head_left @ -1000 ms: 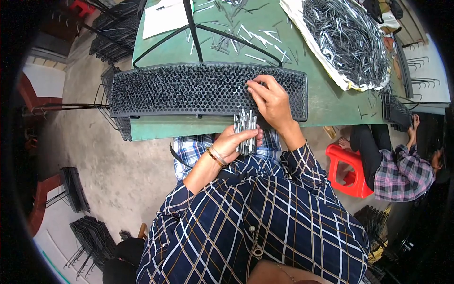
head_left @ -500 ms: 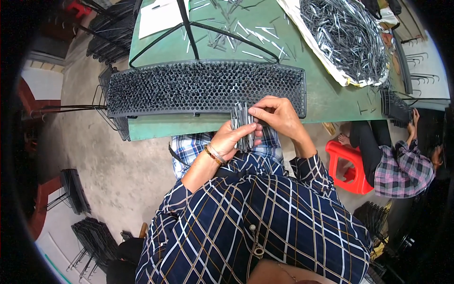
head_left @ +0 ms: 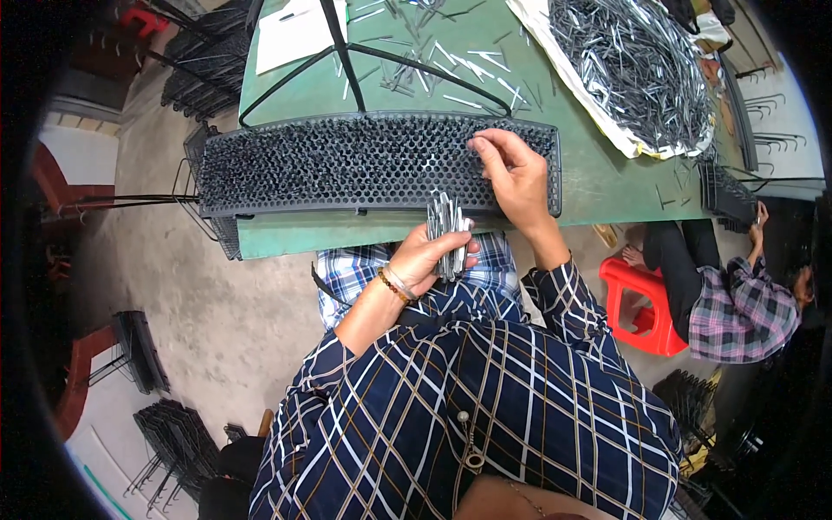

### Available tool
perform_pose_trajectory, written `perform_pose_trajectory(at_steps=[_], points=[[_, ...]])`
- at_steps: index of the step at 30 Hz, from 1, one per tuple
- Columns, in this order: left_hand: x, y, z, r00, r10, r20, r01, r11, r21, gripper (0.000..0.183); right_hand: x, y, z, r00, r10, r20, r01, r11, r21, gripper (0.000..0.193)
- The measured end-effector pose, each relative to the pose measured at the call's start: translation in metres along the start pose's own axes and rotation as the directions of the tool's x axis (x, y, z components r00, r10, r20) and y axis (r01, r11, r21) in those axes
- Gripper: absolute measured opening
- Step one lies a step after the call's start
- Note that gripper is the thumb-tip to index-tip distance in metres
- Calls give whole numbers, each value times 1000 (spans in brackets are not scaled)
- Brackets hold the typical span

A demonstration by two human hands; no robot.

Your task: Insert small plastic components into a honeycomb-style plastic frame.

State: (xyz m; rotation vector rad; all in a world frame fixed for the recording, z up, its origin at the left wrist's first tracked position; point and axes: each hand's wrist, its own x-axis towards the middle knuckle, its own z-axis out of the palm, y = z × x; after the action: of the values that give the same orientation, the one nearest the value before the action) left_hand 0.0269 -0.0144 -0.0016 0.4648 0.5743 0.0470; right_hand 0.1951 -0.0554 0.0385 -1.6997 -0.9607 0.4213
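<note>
My left hand [head_left: 416,262] is wrapped around a bundle of slim grey metal pins [head_left: 445,227], held roughly upright in front of my lap. Over the right part of a long black perforated rack [head_left: 364,202], my right hand [head_left: 520,178] hovers with thumb and forefinger pinched together. Whatever lies between those fingertips is too small to make out. Many of the rack's round holes have dark pins standing in them. Toward the right end, more holes look bare. The rack rests along the near edge of the green table [head_left: 295,236].
A white sack [head_left: 598,108] heaped with pins lies at the back right. Loose pins [head_left: 485,65] are scattered behind the rack, under its black wire frame [head_left: 342,48]. White paper [head_left: 290,39] lies far left. A co-worker [head_left: 737,308] sits at right by a red stool [head_left: 646,312].
My right hand has moved from beside the bundle up and forward over the rack's right part. The left hand stays nearly in place, still gripping the pins.
</note>
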Motion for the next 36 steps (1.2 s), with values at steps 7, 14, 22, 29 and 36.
perform_pose_trajectory(at_steps=[7, 14, 22, 29, 36], points=[[-1, 1, 0, 1000, 7, 6, -7, 1000, 31, 21, 4, 5, 1, 953, -304, 0, 294, 922, -252, 13], [-1, 0, 2, 999, 47, -19, -47, 999, 4, 17, 2, 4, 3, 954, -298, -13, 288, 932, -220, 13], [1, -1, 2, 998, 67, 7, -67, 997, 29, 17, -4, 9, 6, 924, -361, 123, 380, 850, -363, 12], [-2, 0, 0, 997, 83, 3, -83, 995, 60, 17, -13, -6, 1, 981, -193, 30, 195, 954, -229, 17], [-4, 3, 10, 994, 90, 58, -98, 982, 159, 20, -24, -3, -14, 894, 193, 403, -233, 971, 52, 17]])
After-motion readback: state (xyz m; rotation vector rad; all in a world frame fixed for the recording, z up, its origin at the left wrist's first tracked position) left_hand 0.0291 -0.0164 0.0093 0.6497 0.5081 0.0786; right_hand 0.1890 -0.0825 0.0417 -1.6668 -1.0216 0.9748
